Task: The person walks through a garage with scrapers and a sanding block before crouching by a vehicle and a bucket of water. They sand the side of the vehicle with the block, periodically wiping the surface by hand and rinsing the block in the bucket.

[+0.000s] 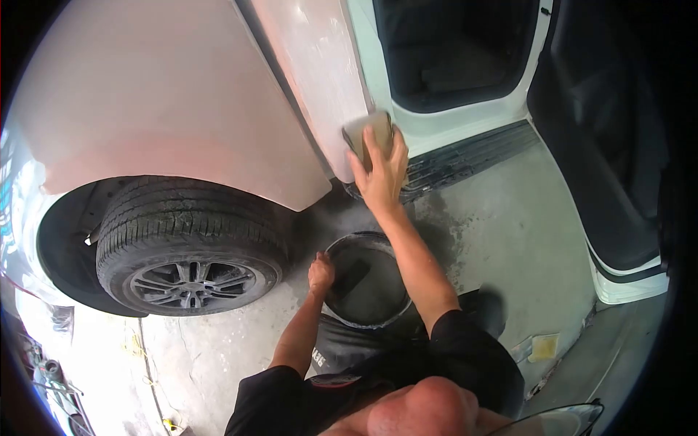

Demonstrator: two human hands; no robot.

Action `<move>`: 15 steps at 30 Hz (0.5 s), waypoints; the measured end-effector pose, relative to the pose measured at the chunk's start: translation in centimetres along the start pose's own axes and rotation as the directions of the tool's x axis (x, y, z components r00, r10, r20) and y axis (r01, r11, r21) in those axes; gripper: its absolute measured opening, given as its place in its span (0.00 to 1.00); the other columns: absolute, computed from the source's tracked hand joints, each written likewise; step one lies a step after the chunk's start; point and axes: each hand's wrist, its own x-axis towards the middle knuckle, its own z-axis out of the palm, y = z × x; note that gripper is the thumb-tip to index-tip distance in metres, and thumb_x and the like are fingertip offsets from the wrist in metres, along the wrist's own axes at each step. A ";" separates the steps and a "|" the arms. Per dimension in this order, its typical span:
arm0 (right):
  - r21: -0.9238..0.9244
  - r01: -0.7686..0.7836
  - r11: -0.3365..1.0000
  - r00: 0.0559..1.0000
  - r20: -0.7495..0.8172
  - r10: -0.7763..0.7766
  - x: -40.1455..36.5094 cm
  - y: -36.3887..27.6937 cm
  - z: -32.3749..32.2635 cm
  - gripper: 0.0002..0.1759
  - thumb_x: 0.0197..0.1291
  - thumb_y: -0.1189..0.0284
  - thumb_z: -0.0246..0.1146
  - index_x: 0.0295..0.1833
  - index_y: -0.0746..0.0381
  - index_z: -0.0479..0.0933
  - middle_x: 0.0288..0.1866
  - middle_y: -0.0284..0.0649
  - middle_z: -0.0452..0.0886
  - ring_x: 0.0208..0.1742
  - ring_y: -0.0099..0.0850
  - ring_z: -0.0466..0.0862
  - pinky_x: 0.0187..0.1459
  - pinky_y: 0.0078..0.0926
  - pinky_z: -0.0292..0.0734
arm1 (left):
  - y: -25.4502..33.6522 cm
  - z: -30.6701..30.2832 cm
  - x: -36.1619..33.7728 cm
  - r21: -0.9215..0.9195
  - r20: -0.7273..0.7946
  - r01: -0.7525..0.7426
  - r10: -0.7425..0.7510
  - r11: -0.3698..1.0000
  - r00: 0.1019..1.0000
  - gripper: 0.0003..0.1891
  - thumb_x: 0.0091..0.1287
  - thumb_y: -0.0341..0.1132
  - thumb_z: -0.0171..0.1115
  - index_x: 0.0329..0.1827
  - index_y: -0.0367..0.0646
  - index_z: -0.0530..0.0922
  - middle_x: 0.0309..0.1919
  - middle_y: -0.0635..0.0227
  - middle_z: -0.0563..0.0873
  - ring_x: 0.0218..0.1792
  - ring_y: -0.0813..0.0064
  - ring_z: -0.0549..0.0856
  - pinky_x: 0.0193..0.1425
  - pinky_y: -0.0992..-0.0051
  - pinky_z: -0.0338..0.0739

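Note:
A tan sanding block or pad (pixel 371 136) lies against the lower end of the pale car panel (pixel 320 80), beside the door opening. My right hand (pixel 382 171) holds the block, fingers spread over its face. Lower down, my left hand (pixel 321 272) is closed on the left rim of a round dark bucket (pixel 406 298). Inside the bucket there is grey liquid with a dark shape in it, too unclear to name.
A wheel (pixel 193 283) sits under the pinkish fender (pixel 167 94) at left. An open car door (pixel 603 145) stands at right, with a black ribbed step (pixel 472 156) below the opening. A yellow pad (pixel 544 347) lies on the floor at lower right.

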 end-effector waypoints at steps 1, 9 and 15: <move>0.005 -0.008 1.000 1.000 0.011 0.008 -0.3 -0.1 -0.2 0.38 0.55 0.61 0.75 0.73 0.50 0.72 0.67 0.69 0.65 0.61 0.62 0.71 0.57 0.55 0.69 | -0.1 0.0 -0.2 -0.001 -0.001 0.000 0.000 1.000 1.000 0.24 0.80 0.50 0.38 0.53 0.37 0.75 0.47 0.37 0.85 0.53 0.35 0.82 0.59 0.45 0.75; 0.030 0.069 0.997 0.995 -0.077 -0.067 8.4 -1.5 0.1 0.37 0.56 0.62 0.74 0.72 0.48 0.72 0.63 0.65 0.67 0.54 0.60 0.73 0.53 0.54 0.69 | -0.7 -0.2 0.2 -0.010 0.016 -0.032 0.032 0.999 0.999 0.24 0.80 0.49 0.38 0.54 0.37 0.75 0.48 0.36 0.85 0.53 0.35 0.83 0.59 0.46 0.75; 0.009 0.016 1.000 0.999 -0.044 -0.016 0.2 -1.2 0.7 0.40 0.54 0.62 0.75 0.74 0.47 0.71 0.67 0.69 0.64 0.59 0.63 0.71 0.56 0.56 0.69 | 0.3 -1.2 -0.5 -0.027 0.006 -0.003 0.003 1.000 1.000 0.24 0.81 0.48 0.38 0.54 0.35 0.74 0.47 0.36 0.85 0.53 0.35 0.83 0.59 0.46 0.76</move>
